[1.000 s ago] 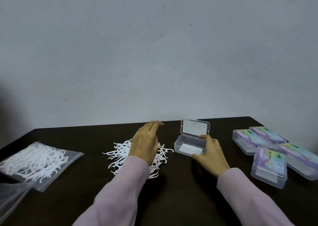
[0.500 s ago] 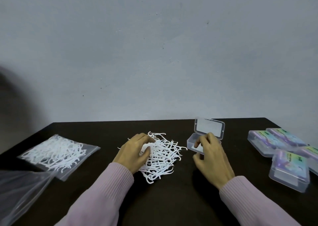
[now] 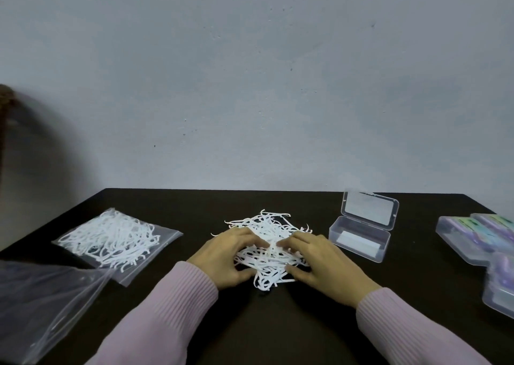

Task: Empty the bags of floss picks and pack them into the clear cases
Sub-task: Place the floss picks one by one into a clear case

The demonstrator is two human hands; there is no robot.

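Right hand (image 3: 319,264) now apparently cupping picks (image 3: 268,236)

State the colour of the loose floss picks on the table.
White, seen in the head view: floss picks.

A pale grey-blue wall (image 3: 250,72) filled the upper half of the view, matte and plain, marked by a few small dark specks and faint scuffs. A dark brown tabletop (image 3: 267,325) stood flush against it, its far edge running straight along the wall's foot. Light was soft and even, with a dim shadow spreading over the wall near the tabletop's far left corner. At the left border a blurred brown shape (image 3: 5,97) showed, too unclear to identify.
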